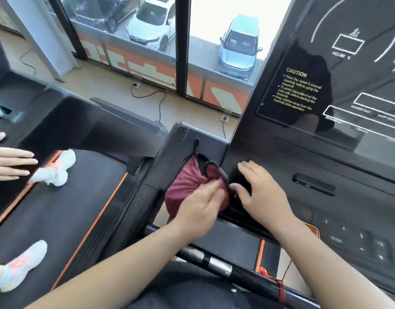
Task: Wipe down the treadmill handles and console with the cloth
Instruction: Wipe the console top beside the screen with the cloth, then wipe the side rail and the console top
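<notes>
Nearest the lens: bare forearms crossing a front handlebar (218, 267) with metal sensor bands. Just beyond, left hand (200, 211) pinching the maroon cloth (183, 188), fingers closed on a fold of it. Right hand (257, 192) loose, fingers spread and resting flat on the console (281, 166) ledge, gripping nothing, thumb just touching the cloth's edge.

Cloth bunched inside a side pocket (169, 157) at the console's left end, a cup-holder sort of recess; partly tucked under a black hook or strap. Nothing else visible in that pocket. Slot (313, 182) farther right on the console looking empty, though dark.

Step in hand, by the look of it: working the cloth around or out of the recess. Best done by keeping the fold tight, sweeping the pocket walls and rim rather than dabbing, bracing with the right hand as now. Worth minding the hook, liable to snag the fabric. Screen, keypad (357, 239) and handlebar seemingly left to wipe.

Off to the left, another person's hands (11, 162) and pale shoes (55, 167) on a neighbouring treadmill (65, 210).
</notes>
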